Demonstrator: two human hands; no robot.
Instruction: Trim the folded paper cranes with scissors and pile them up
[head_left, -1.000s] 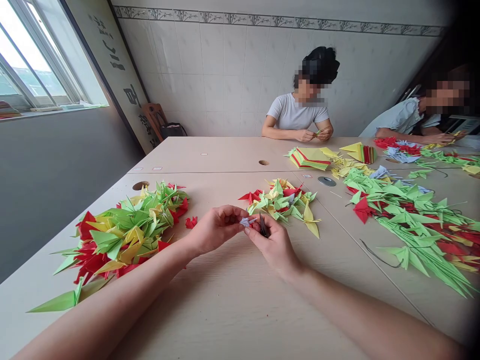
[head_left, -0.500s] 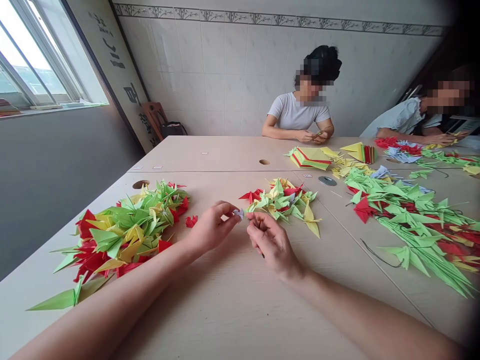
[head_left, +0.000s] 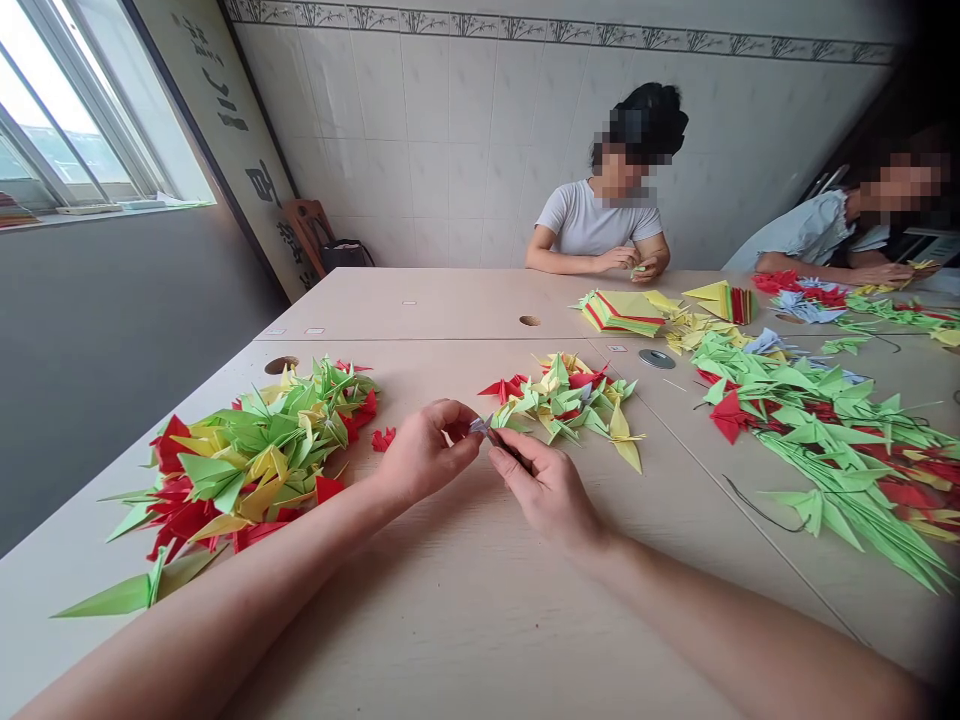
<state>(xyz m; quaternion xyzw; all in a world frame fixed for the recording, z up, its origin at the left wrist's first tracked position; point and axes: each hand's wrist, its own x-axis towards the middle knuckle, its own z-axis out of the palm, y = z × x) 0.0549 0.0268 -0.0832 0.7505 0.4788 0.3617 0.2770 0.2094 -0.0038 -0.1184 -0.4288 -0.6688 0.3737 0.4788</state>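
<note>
My left hand [head_left: 433, 448] pinches a small pale blue folded paper piece [head_left: 480, 426] over the middle of the table. A thin dark tool [head_left: 513, 453] is gripped in my right hand [head_left: 546, 482], its tip touching the paper piece. Left of my hands lies a large pile of folded green, yellow and red paper shapes [head_left: 277, 440]. Just beyond them is a smaller mixed pile [head_left: 566, 400]. A small red folded piece [head_left: 383, 439] rests beside my left hand.
Long bundles of green and red folded paper [head_left: 840, 430] cover the right side. Yellow and red paper stacks [head_left: 621, 311] lie farther back, near a round grey disc [head_left: 657, 358]. Across the table [head_left: 450, 300] sits a person [head_left: 600, 220], with another person [head_left: 810, 232] at the far right.
My right hand has turned, and the dark tool now shows between its fingers with the tip at the blue paper. My left hand has barely moved. The person opposite has shifted their hands.
</note>
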